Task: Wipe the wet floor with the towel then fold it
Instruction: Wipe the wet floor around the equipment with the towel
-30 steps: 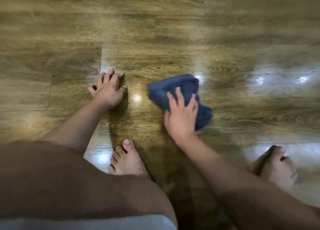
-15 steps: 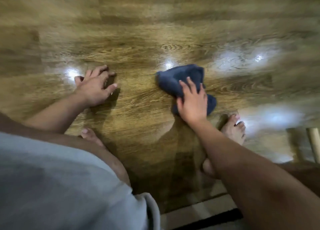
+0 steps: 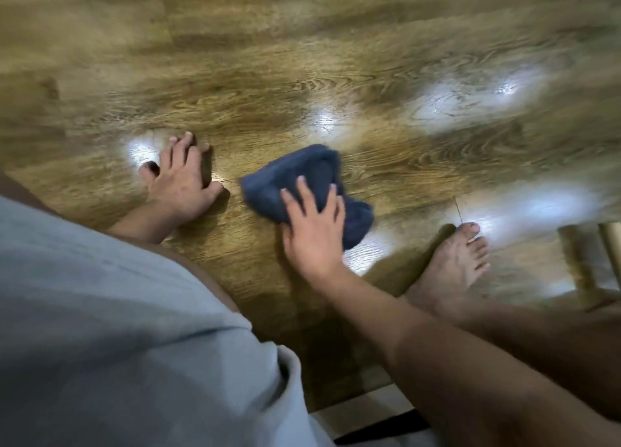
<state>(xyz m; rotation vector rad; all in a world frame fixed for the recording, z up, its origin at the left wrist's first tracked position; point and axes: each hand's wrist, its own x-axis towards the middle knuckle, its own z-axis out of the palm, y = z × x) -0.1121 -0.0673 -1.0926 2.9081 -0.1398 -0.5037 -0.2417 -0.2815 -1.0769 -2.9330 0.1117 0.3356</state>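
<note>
The wood-grain floor (image 3: 369, 60) shows bright glossy patches ahead and to the right of the person, which probably mark remaining moisture; the frame is blurred, so their exact extent cannot be confirmed. Open floor extends forward and to both sides, giving ample room for further strokes, while a wooden furniture leg (image 3: 610, 245) at the right edge limits travel on that side. The bare right foot (image 3: 453, 265) stands just beside a shiny patch; a slip is the main hazard if weight shifts onto it. The left hand (image 3: 183, 181) rests flat on the floor, fingers spread, as a brace, and could slide on a wet film. The right hand (image 3: 311, 228) presses with extended fingers on the bunched dark blue towel (image 3: 299, 177), which lies on the floor between both hands. Bunching reduces contact area and may leave streaks.
</note>
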